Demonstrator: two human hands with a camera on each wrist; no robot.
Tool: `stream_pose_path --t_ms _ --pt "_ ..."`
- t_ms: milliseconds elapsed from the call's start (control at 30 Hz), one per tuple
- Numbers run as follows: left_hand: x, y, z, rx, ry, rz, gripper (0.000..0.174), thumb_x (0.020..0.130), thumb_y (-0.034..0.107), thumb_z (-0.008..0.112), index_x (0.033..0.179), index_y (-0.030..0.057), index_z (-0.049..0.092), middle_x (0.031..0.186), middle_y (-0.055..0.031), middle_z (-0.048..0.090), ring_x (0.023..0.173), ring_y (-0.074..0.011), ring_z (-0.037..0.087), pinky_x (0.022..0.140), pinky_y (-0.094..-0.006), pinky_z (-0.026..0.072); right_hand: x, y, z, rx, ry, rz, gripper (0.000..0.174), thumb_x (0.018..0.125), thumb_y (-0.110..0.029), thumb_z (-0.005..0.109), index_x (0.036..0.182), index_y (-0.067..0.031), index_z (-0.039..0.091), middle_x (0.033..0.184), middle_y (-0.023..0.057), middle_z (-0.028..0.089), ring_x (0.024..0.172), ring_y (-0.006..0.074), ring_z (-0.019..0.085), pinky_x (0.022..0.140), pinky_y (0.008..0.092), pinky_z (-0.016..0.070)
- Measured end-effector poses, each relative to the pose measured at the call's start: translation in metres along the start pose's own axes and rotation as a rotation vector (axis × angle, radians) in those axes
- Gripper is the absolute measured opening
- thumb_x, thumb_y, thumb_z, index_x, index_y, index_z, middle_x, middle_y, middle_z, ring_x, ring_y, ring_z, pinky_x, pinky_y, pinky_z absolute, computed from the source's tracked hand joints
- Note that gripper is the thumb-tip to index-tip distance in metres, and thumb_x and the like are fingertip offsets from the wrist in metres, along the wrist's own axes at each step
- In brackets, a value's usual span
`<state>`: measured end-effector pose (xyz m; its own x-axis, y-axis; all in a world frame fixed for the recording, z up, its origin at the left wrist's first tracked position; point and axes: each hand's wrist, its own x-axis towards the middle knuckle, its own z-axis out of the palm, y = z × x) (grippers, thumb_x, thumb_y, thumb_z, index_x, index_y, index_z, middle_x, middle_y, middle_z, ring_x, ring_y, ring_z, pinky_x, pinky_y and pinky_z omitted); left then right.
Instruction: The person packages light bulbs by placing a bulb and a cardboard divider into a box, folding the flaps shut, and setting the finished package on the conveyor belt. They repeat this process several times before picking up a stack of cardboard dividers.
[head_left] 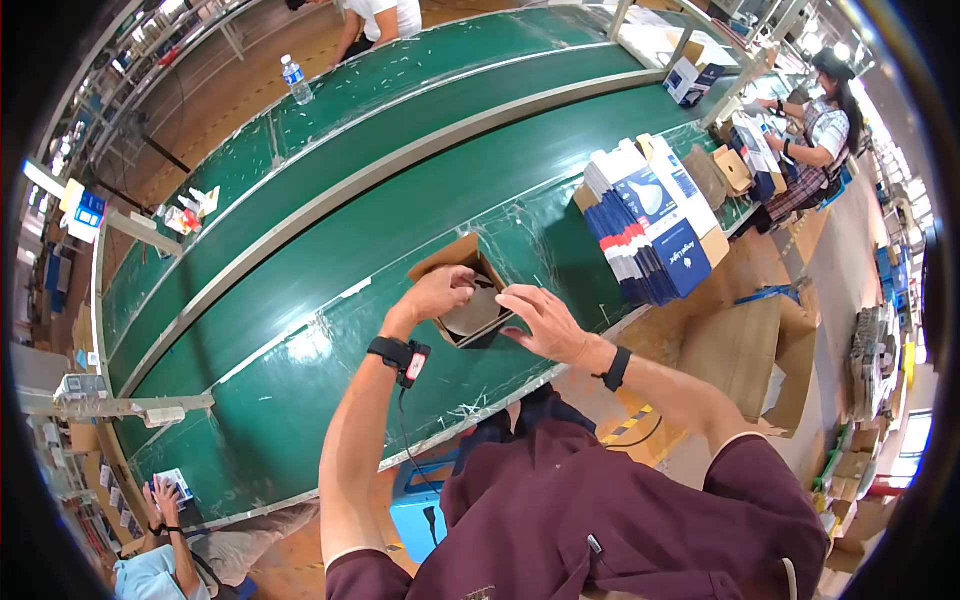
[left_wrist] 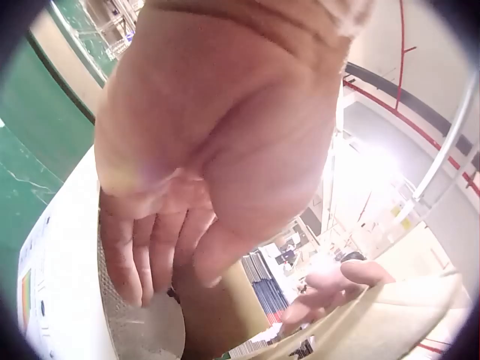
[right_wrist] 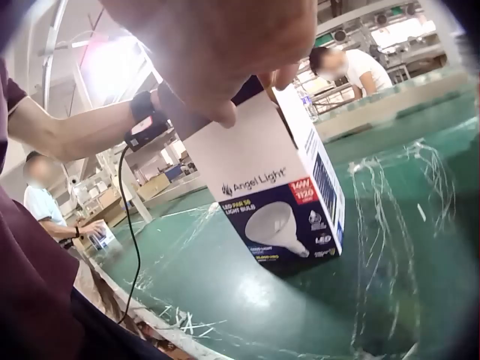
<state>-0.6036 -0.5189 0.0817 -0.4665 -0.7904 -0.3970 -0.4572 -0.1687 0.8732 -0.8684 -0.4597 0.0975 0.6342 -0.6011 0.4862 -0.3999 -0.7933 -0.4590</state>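
An upright light bulb box (right_wrist: 262, 180), white and dark blue with a printed bulb picture, stands on the green worktop with its top open. My left hand (head_left: 440, 297) reaches down into the opening, fingers extended and slightly bent, close to a pale round face (left_wrist: 150, 330) inside; its fingertips are partly hidden. At the rim on the other side, my right hand (head_left: 545, 322) holds the box, its thumb against the printed front and fingers over the edge. A brown inner flap (head_left: 452, 253) sticks up at the back of the box.
Folded bulb cartons (head_left: 650, 225) stand stacked on the right of the worktop (head_left: 270, 400). A metal rail (head_left: 400, 150) runs behind. A large cardboard box (head_left: 745, 350) stands on the floor at right. Other people work around the line; a water bottle (head_left: 296, 80) stands beyond.
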Motion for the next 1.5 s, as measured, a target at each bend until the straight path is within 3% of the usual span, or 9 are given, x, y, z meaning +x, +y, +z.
stream_pose_path --t_ms 200,500,733,800,967,1033,1100,1200,1500 --pt "-0.008 0.01 0.013 -0.007 -0.304 -0.057 0.035 0.103 0.018 0.061 0.133 0.0009 0.067 0.111 -0.0028 0.071 0.096 -0.0122 0.063 0.085 -0.0292 0.0538 -0.001 -0.004 0.034 -0.029 0.195 0.016 0.095 0.073 -0.004 0.087 0.153 -0.0056 0.037 0.133 0.0153 0.057 0.112 0.0342 0.062 0.093 0.0446 0.0519" --pt "-0.006 0.014 0.021 0.115 -0.198 -0.033 0.031 0.098 0.03 0.074 0.106 0.0002 0.079 0.084 0.0018 0.071 0.073 -0.0065 0.059 0.065 -0.0282 0.0508 0.005 -0.001 0.025 0.088 0.131 0.069 0.085 0.075 -0.007 0.086 0.15 -0.0097 0.045 0.124 0.0131 0.059 0.103 0.0351 0.064 0.085 0.0427 0.0561" --pt "-0.074 0.08 -0.011 0.027 0.439 0.138 0.024 0.091 0.011 0.075 0.109 -0.0053 0.077 0.092 -0.0087 0.077 0.083 -0.0141 0.071 0.074 -0.0284 0.0569 0.003 0.01 0.01 0.087 0.133 -0.028 0.061 0.08 -0.008 0.083 0.135 -0.0138 0.057 0.111 0.0091 0.065 0.097 0.0315 0.068 0.082 0.0404 0.0573" --pt "-0.096 0.044 -0.069 -0.198 0.807 0.441 0.027 0.093 -0.002 0.066 0.117 0.0034 0.076 0.107 -0.0144 0.075 0.097 -0.0226 0.072 0.086 -0.0362 0.0577 0.0 0.009 0.006 0.088 0.103 -0.013 0.055 0.082 -0.007 0.082 0.131 -0.013 0.059 0.108 0.0089 0.066 0.098 0.0304 0.069 0.082 0.0396 0.0573" --pt "-0.104 0.1 -0.063 0.741 1.164 0.53 0.032 0.088 -0.007 0.063 0.117 0.001 0.072 0.122 -0.018 0.072 0.111 -0.0375 0.07 0.098 -0.0413 0.0543 0.003 0.009 0.008 0.086 0.138 -0.046 0.036 0.087 -0.006 0.079 0.12 -0.0091 0.065 0.103 0.0086 0.067 0.09 0.0287 0.068 0.076 0.0393 0.0556" --pt "-0.09 0.083 -0.022 0.376 0.417 0.61 0.03 0.086 -0.002 0.066 0.114 0.0023 0.074 0.132 -0.0195 0.069 0.113 -0.04 0.069 0.098 -0.0435 0.0548 0.002 0.004 0.006 0.11 0.078 -0.03 0.037 0.086 -0.006 0.078 0.12 -0.0094 0.065 0.103 0.0083 0.067 0.088 0.0287 0.067 0.076 0.0393 0.0554" --pt "-0.053 0.065 0.008 0.449 0.236 0.518 0.025 0.085 0.002 0.069 0.109 0.0033 0.076 0.125 -0.0197 0.069 0.11 -0.041 0.07 0.092 -0.0473 0.0571 0.001 0.001 0.008 0.096 0.07 -0.019 0.04 0.085 -0.006 0.08 0.121 -0.0115 0.064 0.103 0.0067 0.066 0.089 0.0277 0.067 0.077 0.0385 0.0557" --pt "-0.002 0.026 0.018 0.849 0.198 0.302 0.016 0.085 0.004 0.07 0.101 0.0007 0.075 0.109 -0.0193 0.07 0.103 -0.0418 0.07 0.087 -0.0505 0.0571 0.001 0.006 0.01 0.094 0.077 -0.035 0.04 0.083 -0.005 0.08 0.119 -0.0125 0.063 0.105 0.0053 0.066 0.091 0.0266 0.067 0.079 0.0378 0.0555" --pt "0.05 -0.011 0.028 0.69 0.18 0.309 0.012 0.083 0.0 0.069 0.094 0.0007 0.073 0.107 -0.0225 0.068 0.098 -0.0403 0.07 0.083 -0.0465 0.0609 -0.004 0.004 0.007 0.099 0.089 -0.003 0.048 0.075 0.001 0.082 0.117 -0.013 0.064 0.104 0.0045 0.067 0.089 0.0268 0.068 0.077 0.0381 0.0564"
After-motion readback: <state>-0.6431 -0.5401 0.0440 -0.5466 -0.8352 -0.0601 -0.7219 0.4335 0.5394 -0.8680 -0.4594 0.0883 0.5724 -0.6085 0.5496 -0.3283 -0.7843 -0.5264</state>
